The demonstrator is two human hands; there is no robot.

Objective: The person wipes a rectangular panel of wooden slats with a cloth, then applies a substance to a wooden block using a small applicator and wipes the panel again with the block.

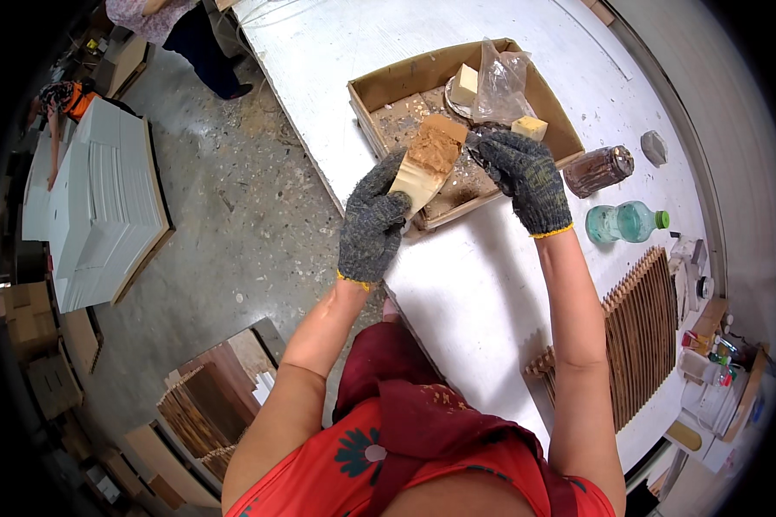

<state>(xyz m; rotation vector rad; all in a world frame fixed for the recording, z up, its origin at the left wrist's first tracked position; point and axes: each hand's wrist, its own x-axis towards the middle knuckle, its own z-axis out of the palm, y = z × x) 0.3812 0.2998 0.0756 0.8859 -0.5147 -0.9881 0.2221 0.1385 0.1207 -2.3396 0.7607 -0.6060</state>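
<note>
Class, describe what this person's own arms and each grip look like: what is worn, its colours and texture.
The left grip and right grip wear matching dark grey, speckled knitted gloves with yellow edging at the wrists. The left arm and right arm have no sleeves on the forearms; a red top shows near the shoulders.

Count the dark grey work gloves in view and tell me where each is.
2. One glove covers the left hand, which holds a pale piece; the other glove covers the right hand, above the cardboard box. More may be hidden elsewhere.
</note>
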